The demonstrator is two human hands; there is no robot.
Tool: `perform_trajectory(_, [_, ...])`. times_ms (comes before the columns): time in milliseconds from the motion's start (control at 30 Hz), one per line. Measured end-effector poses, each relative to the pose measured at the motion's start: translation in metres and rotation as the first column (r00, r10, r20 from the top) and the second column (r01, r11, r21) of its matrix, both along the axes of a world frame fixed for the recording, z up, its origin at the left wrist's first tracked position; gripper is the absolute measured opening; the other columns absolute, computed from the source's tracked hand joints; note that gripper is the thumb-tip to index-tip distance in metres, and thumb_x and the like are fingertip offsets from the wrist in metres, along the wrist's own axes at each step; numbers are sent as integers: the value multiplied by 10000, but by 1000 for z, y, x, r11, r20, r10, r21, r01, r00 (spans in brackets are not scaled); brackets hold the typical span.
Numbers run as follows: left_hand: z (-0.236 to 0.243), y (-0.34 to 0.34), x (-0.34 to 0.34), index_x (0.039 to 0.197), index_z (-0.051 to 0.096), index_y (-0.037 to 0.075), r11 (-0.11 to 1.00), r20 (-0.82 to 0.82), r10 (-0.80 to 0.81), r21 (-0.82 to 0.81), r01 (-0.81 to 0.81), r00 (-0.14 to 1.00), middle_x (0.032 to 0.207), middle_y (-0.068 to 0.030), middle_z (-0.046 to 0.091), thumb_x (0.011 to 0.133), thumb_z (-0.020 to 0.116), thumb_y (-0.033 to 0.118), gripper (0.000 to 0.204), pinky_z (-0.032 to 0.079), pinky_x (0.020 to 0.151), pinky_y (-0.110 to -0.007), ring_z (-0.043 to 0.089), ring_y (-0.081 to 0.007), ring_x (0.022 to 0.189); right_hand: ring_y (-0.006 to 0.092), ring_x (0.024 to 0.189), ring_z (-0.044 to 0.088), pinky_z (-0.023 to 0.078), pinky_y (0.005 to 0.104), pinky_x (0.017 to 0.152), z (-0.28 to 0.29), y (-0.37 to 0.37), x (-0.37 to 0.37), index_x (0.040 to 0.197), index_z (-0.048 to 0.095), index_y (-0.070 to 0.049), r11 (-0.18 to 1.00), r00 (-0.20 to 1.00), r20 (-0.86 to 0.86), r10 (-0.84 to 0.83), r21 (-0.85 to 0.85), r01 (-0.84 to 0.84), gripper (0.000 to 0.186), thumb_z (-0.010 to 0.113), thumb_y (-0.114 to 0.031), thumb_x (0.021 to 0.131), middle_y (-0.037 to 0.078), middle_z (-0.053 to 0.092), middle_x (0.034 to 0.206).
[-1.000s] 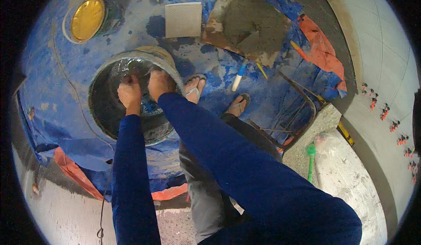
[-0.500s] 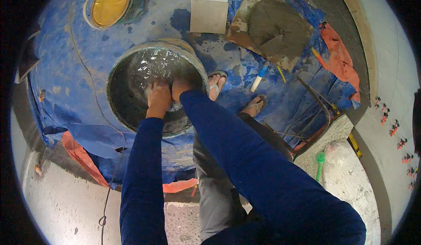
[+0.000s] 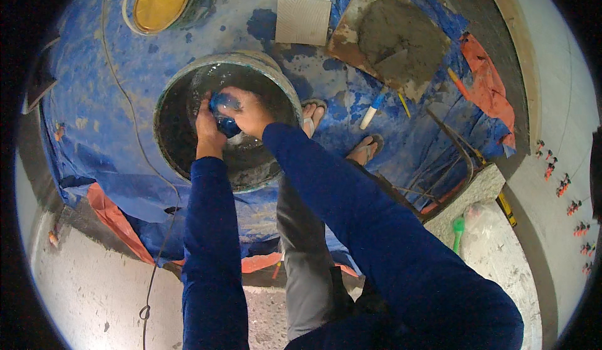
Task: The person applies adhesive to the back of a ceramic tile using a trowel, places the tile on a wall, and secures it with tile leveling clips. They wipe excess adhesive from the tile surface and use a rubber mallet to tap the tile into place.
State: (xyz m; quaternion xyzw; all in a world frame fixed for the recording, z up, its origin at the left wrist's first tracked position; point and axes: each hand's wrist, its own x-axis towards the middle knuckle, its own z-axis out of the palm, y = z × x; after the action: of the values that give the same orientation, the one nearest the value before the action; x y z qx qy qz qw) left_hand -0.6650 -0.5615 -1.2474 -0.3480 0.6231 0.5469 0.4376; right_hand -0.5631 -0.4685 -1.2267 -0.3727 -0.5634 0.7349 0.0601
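Note:
A wide dark bucket [image 3: 290, 102] with a grimy rim holds water, and both my hands are inside it. Between them is a rounded, wet blue thing [image 3: 226, 124], perhaps a sponge; the fingers partly hide it. My left hand [image 3: 209, 129] grips its left side. From above and the right, my right hand [image 3: 251, 113] closes around it with bent fingers. White glints of water show around the hands.
A blue tarp [image 3: 125, 124] covers the floor. Beyond lie a gold-lidded tub [image 3: 162, 2], a pale ridged tile [image 3: 303, 20] and a board with grey mortar [image 3: 401, 30]. At right are a white-and-blue handle [image 3: 370, 115], a metal frame [image 3: 461, 143] and a green-handled tool [image 3: 458, 232].
My hands have come up from the water, and the blue thing now shows between them. My right hand has turned over its top. The view has shifted slightly.

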Motion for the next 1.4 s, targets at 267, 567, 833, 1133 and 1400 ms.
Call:
perform_trajectory(267, [47, 16, 37, 1272, 641, 109, 918, 203, 171, 323, -231, 964, 1242, -111, 693, 1021, 496, 496, 483, 538, 984, -477, 676, -315, 1111, 438, 1188, 579, 461, 519, 1002, 10, 13, -3, 1318, 629, -110, 975, 945, 261, 196, 54, -217, 549, 550, -543, 990, 243, 612, 1324])
perform_trajectory(567, [38, -9, 34, 1291, 621, 51, 996, 5, -36, -76, 36, 999, 1260, -131, 677, 1049, 499, 394, 438, 515, 1014, -472, 652, -314, 1145, 451, 1231, 567, 458, 574, 1023, 34, 1, 15, 1458, 547, -291, 730, 735, 485, 474, 249, -636, 432, 468, -363, 1039, 175, 612, 1375])
perform_trajectory(833, [59, -12, 30, 1270, 607, 32, 963, -78, -270, 1, 270, 960, 1032, -108, 637, 1028, 550, 366, 416, 536, 821, -410, 623, -243, 947, 387, 1057, 640, 485, 474, 938, 193, 11, 32, 1002, 735, -91, 969, 977, 44, 208, 128, -212, 298, 533, -308, 977, 170, 702, 1018])
perform_trajectory(1133, [312, 191, 138, 1315, 584, 27, 320, -530, -746, 247, 915, 404, 1128, -131, 627, 984, 588, 302, 430, 512, 893, -411, 606, -268, 1041, 327, 1086, 614, 494, 468, 917, 403, 137, 86, 1407, 594, -79, 571, 915, -4, 404, 783, -248, 530, 635, -429, 1011, 146, 671, 1216])
perform_trajectory(1400, [580, 244, 225, 1354, 564, 22, -288, -895, -443, 89, 953, -50, 1212, -152, 618, 944, 622, 245, 470, 491, 958, -413, 592, -291, 1124, 331, 1189, 623, 496, 427, 992, 612, 170, 341, 1413, 561, -60, 738, 932, 286, -221, 674, -32, 477, 610, -297, 1002, 175, 650, 1287])
